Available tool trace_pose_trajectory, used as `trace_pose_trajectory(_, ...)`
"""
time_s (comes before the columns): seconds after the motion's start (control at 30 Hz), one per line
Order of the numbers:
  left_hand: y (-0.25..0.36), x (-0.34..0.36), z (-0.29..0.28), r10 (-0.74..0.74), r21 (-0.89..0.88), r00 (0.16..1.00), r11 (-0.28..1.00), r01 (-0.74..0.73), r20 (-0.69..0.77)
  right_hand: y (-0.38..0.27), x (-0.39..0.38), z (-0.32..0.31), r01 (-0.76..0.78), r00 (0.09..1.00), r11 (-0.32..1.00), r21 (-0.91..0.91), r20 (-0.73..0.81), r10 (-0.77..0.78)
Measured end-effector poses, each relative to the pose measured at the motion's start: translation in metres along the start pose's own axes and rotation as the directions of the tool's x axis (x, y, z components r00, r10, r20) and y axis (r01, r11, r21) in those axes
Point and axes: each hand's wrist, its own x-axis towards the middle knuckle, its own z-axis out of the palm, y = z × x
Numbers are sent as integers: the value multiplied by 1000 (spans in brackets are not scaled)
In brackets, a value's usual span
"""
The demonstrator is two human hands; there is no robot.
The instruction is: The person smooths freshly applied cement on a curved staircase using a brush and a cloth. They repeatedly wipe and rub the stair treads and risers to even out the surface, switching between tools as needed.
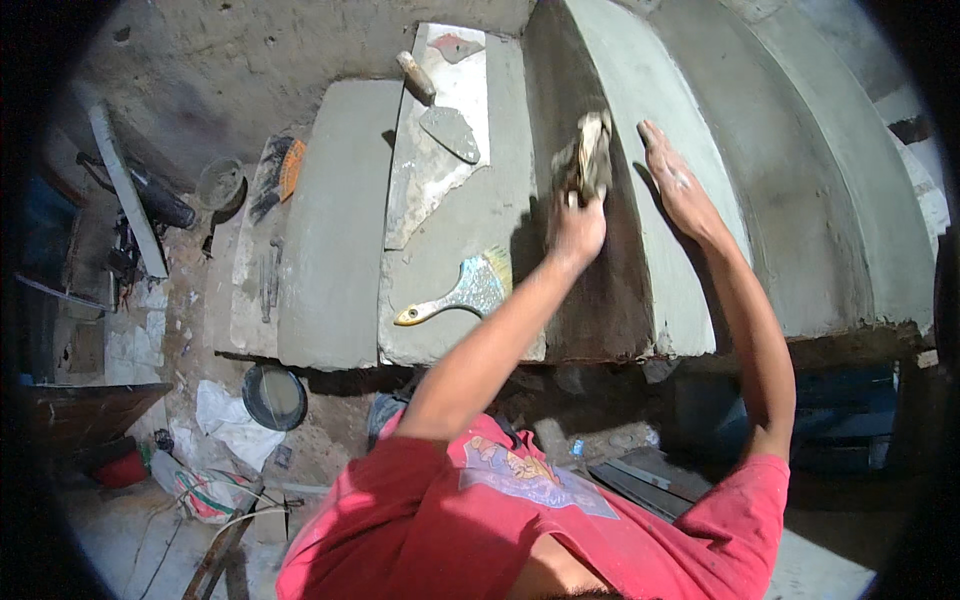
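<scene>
My left hand [577,226] is closed on a crumpled, cement-grey rag [594,158] at the dark upright face [625,290] of a cement step. My right hand [680,188] is open, its fingers stretched along the pale top [690,310] of that step; some grey paste marks its back. Left of my left arm, a wide brush [468,288] with a paint-spattered head lies on the lower step. Beyond it, a pointed trowel [440,120] with a worn handle rests on a broken white board [425,170].
More curved cement steps [800,180] rise to the right. At the far left, an orange notched tool [291,170] lies beside a grey bowl [221,185]. A dark bucket [274,397] stands below the front edge, near a white sheet [235,425] and a sack [212,492].
</scene>
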Motion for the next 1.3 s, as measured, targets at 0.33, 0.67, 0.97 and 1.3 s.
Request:
trace_pose_trajectory(0.33, 13, 33, 0, -139, 97, 989, 985, 143, -52, 21, 21, 12, -15, 1000, 998, -60, -27, 14)
trace_pose_trajectory(0.67, 19, 84, 2, 40, 106, 993, 994, -28, -108, 10, 17, 13, -74, 997, 995, -71, -40, 71)
trace_pose_trajectory(0.97, 24, 117, 8, 2, 96, 992, 995, 11, -125, 6, 36, 7, -50, 999, 993, -104, -20, 48)
trace_pose_trajectory(1.3, 38, 157, -3, 16, 65, 1000, 998, -17, 25, 41, 120, 15, -87, 996, 991, -101, -37, 84)
